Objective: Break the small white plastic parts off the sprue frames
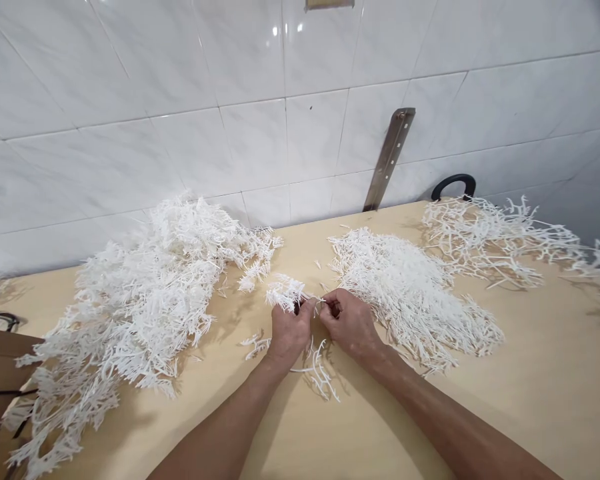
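Note:
Near the middle of the table, my left hand [291,328] is closed around a white branched plastic piece [284,291], whose bushy end sticks out above the fingers. My right hand [349,321] pinches a thin white tip just to the right of the left thumb, so the two hands almost touch. Bare white stems [321,380] lie below and between the hands. A large heap of bushy white pieces [155,300] spreads on the left. To the right of my right hand is a pile of small, thin white pieces [405,287].
Bare branched white stems [490,240] lie at the back right, beside a black curved handle [454,185]. A metal bracket [390,159] stands against the tiled wall. At the left edge are a cardboard box [5,373] and eyeglasses [1,320] on the wooden table [380,427].

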A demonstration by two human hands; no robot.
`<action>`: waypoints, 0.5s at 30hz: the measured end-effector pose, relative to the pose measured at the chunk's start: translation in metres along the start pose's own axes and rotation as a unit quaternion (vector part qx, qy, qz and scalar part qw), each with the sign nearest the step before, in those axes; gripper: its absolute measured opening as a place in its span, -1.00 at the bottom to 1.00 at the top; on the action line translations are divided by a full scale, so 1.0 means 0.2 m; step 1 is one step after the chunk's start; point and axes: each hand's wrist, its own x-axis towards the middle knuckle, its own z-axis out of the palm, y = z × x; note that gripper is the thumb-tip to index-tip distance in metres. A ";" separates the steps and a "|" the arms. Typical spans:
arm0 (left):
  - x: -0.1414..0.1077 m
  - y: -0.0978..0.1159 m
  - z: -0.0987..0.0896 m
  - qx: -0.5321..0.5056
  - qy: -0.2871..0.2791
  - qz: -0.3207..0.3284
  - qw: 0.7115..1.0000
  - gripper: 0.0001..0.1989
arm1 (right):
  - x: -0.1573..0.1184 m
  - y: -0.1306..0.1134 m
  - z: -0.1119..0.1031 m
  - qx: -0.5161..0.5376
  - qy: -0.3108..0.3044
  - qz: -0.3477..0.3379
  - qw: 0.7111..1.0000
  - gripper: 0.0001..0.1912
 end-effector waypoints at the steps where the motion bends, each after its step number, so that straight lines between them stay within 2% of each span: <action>1: 0.00 0.00 0.00 -0.005 0.003 -0.005 1.000 -0.78 | 0.00 0.00 0.00 0.018 -0.023 0.023 0.999 -0.92; 4: 0.02 -0.01 -0.01 0.010 0.017 -0.017 1.000 -0.78 | 0.00 -0.01 -0.03 0.125 -0.146 0.108 0.975 -0.87; 6: 0.02 -0.02 -0.02 0.023 0.020 -0.016 0.999 -0.76 | 0.00 0.00 -0.06 0.185 -0.193 0.127 0.955 -0.84; 11: 0.02 -0.01 -0.02 0.013 0.015 -0.012 1.000 -0.76 | 0.00 0.01 -0.08 0.226 -0.179 0.130 0.949 -0.84; 15: 0.00 0.02 0.00 0.008 0.015 -0.014 1.000 -0.78 | 0.00 0.00 -0.05 0.195 -0.145 0.138 0.960 -0.86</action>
